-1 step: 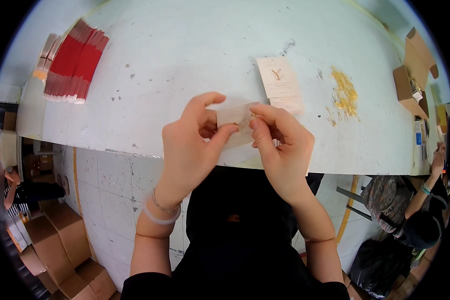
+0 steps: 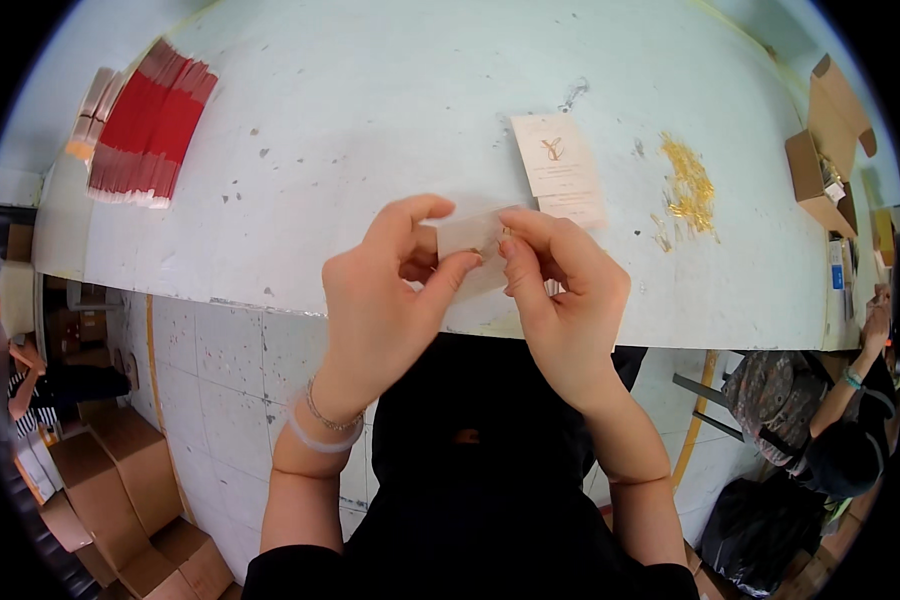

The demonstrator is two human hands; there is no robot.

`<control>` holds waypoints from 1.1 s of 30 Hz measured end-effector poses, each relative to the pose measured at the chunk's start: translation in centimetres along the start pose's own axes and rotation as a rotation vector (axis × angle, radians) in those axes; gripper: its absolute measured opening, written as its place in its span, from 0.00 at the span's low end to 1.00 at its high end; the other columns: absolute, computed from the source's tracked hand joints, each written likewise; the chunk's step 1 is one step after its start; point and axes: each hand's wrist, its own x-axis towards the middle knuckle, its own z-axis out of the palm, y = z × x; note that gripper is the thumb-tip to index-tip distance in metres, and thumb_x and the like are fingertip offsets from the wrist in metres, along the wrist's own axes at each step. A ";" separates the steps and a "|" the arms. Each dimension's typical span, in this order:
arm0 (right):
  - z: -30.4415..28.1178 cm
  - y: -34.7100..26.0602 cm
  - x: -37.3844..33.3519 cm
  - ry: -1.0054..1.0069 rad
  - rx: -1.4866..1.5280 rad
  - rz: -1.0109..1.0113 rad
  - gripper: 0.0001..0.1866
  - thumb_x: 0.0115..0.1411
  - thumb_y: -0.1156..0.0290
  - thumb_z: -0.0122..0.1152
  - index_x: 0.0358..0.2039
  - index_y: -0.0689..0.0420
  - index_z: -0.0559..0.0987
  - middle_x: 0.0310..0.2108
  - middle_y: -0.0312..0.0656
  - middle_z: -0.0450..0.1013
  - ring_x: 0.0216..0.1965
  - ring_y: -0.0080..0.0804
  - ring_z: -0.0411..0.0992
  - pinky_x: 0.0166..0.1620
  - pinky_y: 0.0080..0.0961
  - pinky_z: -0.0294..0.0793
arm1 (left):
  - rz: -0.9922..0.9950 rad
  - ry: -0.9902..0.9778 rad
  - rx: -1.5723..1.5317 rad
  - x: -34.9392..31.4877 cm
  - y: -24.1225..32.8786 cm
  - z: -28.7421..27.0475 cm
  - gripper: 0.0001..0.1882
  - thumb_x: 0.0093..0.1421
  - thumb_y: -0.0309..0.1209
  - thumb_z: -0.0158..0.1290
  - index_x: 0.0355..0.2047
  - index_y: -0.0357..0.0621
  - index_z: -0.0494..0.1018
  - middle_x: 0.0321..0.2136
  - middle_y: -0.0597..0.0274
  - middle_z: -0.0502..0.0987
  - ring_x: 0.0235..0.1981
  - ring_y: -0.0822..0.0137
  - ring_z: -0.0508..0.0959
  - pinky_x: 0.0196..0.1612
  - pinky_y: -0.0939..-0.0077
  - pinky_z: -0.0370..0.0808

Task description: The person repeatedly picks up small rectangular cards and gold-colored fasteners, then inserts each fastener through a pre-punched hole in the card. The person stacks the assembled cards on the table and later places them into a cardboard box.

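Observation:
My left hand [image 2: 385, 275] pinches a small pale card [image 2: 460, 232] between thumb and fingers, just above the table's near edge. The card looks thin, partly see-through and tilted. At its right edge, the thumb and forefinger of my right hand [image 2: 568, 285] are closed on a small gold pin [image 2: 506, 231], mostly covered by the fingertips. Beyond my right hand lies a stack of cream printed cards [image 2: 560, 165] with a gold emblem. Farther right is a loose heap of small gold pins [image 2: 688, 185].
Red packets in clear sleeves [image 2: 148, 125] stand in a row at the far left of the white table [image 2: 350, 120]. An open cardboard box [image 2: 820, 185] sits at the right end. Brown cartons [image 2: 120, 480] stack on the floor at left. Another person's arm [image 2: 845, 395] shows at right.
The card in my hands has shifted and tilted very slightly, with my left fingers moving a little. Everything else stays put.

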 end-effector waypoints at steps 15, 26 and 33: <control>-3.2 -0.8 -0.5 0.022 -0.028 -0.023 0.04 0.59 0.83 0.58 0.34 0.62 0.78 0.25 0.41 0.76 0.22 0.28 0.75 0.26 0.20 0.73 | 0.653 0.024 0.469 -1.0 2.3 1.3 0.11 0.46 0.16 0.62 0.32 0.37 0.80 0.28 0.59 0.81 0.26 0.63 0.80 0.26 0.77 0.75; -8.9 -2.9 1.1 0.025 -0.229 -0.015 0.04 0.56 0.83 0.60 0.32 0.61 0.78 0.29 0.34 0.72 0.26 0.20 0.65 0.28 0.14 0.62 | 0.707 -0.131 0.354 0.1 4.6 2.9 0.16 0.46 0.14 0.61 0.38 0.36 0.79 0.29 0.58 0.81 0.27 0.65 0.81 0.29 0.78 0.77; -10.0 1.2 0.8 -0.120 0.229 0.414 0.02 0.60 0.78 0.60 0.32 0.63 0.77 0.26 0.31 0.72 0.30 0.14 0.66 0.33 0.14 0.68 | -0.131 -0.385 -0.417 -1.4 2.4 6.5 0.20 0.52 0.15 0.62 0.46 0.35 0.73 0.32 0.59 0.80 0.30 0.75 0.80 0.30 0.81 0.80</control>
